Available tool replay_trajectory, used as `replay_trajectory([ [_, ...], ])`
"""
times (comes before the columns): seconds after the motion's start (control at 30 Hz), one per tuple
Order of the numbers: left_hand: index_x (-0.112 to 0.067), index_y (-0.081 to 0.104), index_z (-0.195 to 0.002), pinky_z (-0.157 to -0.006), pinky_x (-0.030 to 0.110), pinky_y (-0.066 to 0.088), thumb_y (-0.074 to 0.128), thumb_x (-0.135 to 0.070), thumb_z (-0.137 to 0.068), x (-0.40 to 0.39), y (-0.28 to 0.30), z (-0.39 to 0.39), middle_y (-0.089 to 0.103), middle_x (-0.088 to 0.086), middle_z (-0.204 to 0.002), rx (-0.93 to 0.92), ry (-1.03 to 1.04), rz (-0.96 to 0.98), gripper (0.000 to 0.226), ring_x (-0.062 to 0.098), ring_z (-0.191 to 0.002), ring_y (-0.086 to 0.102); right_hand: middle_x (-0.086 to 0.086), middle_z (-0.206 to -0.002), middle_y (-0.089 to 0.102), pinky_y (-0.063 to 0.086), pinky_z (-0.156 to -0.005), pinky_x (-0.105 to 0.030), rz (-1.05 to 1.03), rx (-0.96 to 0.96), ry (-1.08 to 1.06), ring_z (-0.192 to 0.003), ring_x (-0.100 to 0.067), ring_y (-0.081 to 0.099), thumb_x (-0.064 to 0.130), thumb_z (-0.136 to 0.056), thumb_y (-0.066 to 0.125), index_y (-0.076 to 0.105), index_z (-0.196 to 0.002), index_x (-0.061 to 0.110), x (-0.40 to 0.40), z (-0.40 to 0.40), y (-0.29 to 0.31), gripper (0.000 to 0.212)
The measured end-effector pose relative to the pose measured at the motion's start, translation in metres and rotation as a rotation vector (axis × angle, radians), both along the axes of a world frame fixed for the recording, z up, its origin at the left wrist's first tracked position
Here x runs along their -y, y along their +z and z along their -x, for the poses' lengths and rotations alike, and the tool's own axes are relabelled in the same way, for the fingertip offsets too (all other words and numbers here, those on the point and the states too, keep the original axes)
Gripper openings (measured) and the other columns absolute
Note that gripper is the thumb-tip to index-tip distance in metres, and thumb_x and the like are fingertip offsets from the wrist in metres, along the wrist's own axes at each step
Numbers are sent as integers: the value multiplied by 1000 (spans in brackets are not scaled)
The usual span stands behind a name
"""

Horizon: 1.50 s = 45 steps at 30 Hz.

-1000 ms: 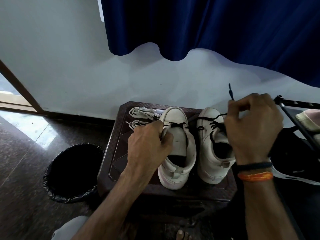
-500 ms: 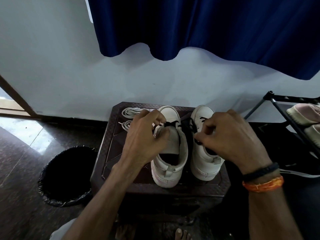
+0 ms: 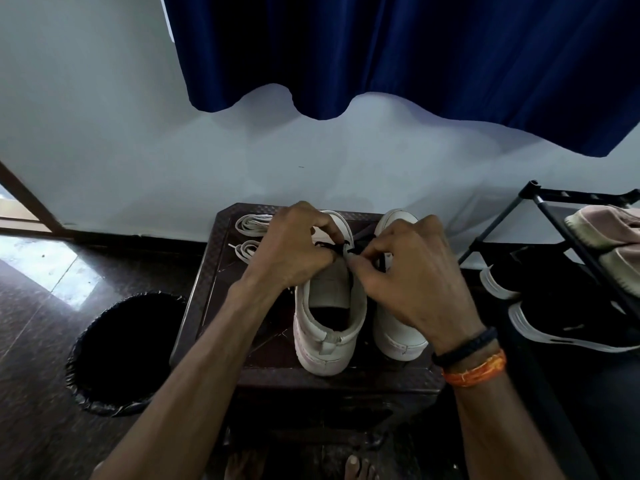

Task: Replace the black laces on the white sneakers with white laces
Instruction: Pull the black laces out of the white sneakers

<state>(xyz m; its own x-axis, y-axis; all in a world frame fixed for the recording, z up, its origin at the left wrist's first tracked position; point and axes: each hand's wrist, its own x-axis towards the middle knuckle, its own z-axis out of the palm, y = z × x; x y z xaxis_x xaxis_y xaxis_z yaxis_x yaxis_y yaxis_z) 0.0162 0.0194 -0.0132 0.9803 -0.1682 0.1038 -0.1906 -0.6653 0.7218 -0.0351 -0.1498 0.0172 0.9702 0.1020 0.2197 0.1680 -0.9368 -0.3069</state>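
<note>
Two white sneakers sit side by side on a dark brown stool. Left sneaker has heel toward the camera at 6 o'clock and toe at 12; long axis runs 6–12. Right sneaker lies parallel just beside it, same heading, mostly covered by the right hand.

Both hands work over the left sneaker's eyelet area. Left hand has fingers curled, pinching at the black lace near the tongue top. Right hand is curled too, fingertips pinching what looks like the eyelet flap edge or the lace; cannot tell which. Only a short black stretch shows between the hands, running roughly 9–3 across the shoe.

White laces lie in two folded bundles at the stool's 11 o'clock corner, near the left hand, untouched.

Handling judgement: the lace is light, limp and thin, so it won't push and must be pulled. Best hold is at the stiff tip or right beside an eyelet, drawing it out along the eyelet's line. It may snag with friction, so the shoe needs bracing. The sneaker looks light, with a semi-stiff upper and soft tongue; hold by the eyelet flap or heel collar.

Judged progress: early, black lace still partly threaded.
</note>
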Motion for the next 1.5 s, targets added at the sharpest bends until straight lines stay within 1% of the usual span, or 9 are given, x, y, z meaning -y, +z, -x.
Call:
replay_trajectory([
  [0.1,-27,80,-85,-80,27,47,78,-7,-67,6,5,1,61,-13,-85,-16,8,-45,27,8,-81,57,9,-72,57,40,-83,-40,95,-27,-27,-99,-20,41,65,-77,59,72,-71,29,-4,1,-6,39],
  [0.3,-25,81,-88,-102,42,47,73,-7,-68,14,10,5,74,-8,-95,6,48,-150,28,19,-93,67,0,-80,60,32,-89,-42,118,-64,-111,-112,-25,39,58,-87,55,75,-87,25,-15,-1,-18,39],
  [0.53,-25,79,-89,-101,36,41,74,-15,-76,23,13,4,71,-6,-103,49,69,-268,17,22,-100,64,3,-64,40,24,-77,-42,43,113,-222,-103,-29,42,40,-69,55,72,-68,19,-26,1,-33,28],
  [0.63,-23,77,-83,-93,34,41,72,-16,-78,27,11,4,69,-6,-94,50,81,-279,10,21,-96,64,1,-59,52,32,-80,-46,50,146,-256,-102,-31,51,37,-70,67,73,-64,20,-27,0,-39,19],
  [0.83,-17,78,-71,-60,10,41,72,-9,-73,15,3,1,73,-7,-76,-42,165,25,11,10,-76,63,-2,-59,61,29,-86,-48,90,138,-327,-112,-29,55,45,-75,59,73,-66,22,-26,-1,-38,28],
  [1.07,-25,76,-64,-72,32,58,74,-12,-71,-20,-2,-6,75,-7,-70,-178,476,459,15,11,-68,69,0,-67,63,28,-90,-48,90,101,-342,-117,-26,52,44,-78,60,68,-66,20,-24,-4,-39,28],
  [1.23,-22,72,-90,-68,11,47,72,-8,-77,-8,7,-2,73,-13,-86,93,166,210,19,1,-75,63,-2,-74,67,31,-95,-51,64,76,-319,-121,-26,49,48,-78,57,74,-71,20,-25,-3,-38,33],
  [1.37,-25,77,-84,-82,35,50,74,-19,-69,8,4,-1,69,-11,-82,202,-61,-150,16,19,-83,60,-5,-72,66,32,-94,-53,29,100,-310,-119,-32,51,46,-76,55,75,-68,17,-26,-3,-40,36],
  [1.5,-25,79,-81,-87,36,50,77,-15,-71,18,5,1,74,-4,-88,144,24,-212,13,25,-89,67,-8,-76,67,33,-93,-55,51,90,-286,-122,-32,51,42,-77,68,75,-70,17,-24,-1,-41,27],
])
